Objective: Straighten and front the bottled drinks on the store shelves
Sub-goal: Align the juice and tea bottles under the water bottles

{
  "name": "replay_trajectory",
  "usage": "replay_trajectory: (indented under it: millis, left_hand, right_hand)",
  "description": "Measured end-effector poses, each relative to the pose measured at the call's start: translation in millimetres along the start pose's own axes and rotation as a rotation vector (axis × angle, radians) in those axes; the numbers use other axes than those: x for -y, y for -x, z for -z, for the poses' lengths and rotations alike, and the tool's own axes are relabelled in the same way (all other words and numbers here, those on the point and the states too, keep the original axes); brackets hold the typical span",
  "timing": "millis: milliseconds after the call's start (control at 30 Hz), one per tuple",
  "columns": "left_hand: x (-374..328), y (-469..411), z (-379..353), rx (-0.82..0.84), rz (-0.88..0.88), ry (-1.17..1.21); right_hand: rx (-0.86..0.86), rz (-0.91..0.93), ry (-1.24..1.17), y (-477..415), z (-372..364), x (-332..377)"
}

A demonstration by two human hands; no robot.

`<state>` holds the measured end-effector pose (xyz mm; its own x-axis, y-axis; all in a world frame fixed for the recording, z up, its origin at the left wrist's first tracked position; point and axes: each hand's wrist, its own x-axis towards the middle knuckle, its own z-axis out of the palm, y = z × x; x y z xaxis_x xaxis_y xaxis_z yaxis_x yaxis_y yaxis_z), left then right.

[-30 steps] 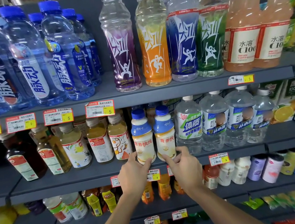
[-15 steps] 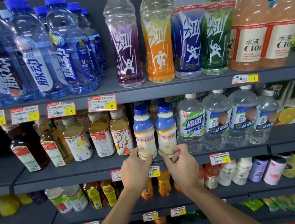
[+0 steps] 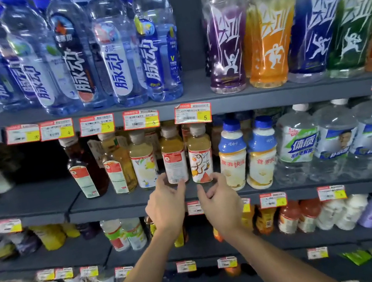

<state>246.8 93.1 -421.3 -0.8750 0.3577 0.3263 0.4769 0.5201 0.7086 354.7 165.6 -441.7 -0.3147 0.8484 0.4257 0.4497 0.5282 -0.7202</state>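
On the middle shelf (image 3: pixel 121 203) stands a row of small tea bottles beside two blue-capped milk drinks (image 3: pixel 232 157). My left hand (image 3: pixel 166 202) pinches the base of the red-label tea bottle (image 3: pixel 174 157), with the thumb on its right side and fingers on its left. My right hand (image 3: pixel 219 201) hovers just under the peach-label tea bottle (image 3: pixel 200 155), its fingers loosely curled and holding nothing. Left of these stand a pale yellow tea bottle (image 3: pixel 143 163) and two tilted bottles (image 3: pixel 100 170) with their labels turned sideways.
Tall blue water bottles (image 3: pixel 113 44) and coloured sports drinks (image 3: pixel 266 27) fill the shelf above. Clear water bottles (image 3: pixel 334 139) stand right of the milk drinks. Price tags (image 3: pixel 192 113) hang on the shelf edges. Lower shelves hold several small bottles and cups.
Both hands left the two blue-capped milk drinks and moved left to the tea bottles. The view shifted left and came closer to the shelf.
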Motion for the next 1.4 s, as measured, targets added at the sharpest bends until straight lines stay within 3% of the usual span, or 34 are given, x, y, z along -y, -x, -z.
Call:
replay_trajectory:
  millis: [233,467,833,1200,1400]
  left_hand:
    - [9,-21,-6,0.155,-0.039,-0.120]
    - [1,-32,-11,0.170,0.001,-0.106]
    - [-6,-39,-22,0.118,0.022,-0.083]
    - [31,-51,18,0.387,-0.162,0.039]
    - [32,-40,22,0.338,-0.156,0.037]
  right_hand:
    - [-0.094,-0.220,0.121,-6,-30,25]
    - [-0.116,-0.277,0.266,-17,-38,32]
    - [-0.008,-0.245,0.294,-22,-37,23]
    - [0.146,-0.078,0.185,-17,-10,-3]
    - [0.176,-0.054,0.115,-20,-6,-4]
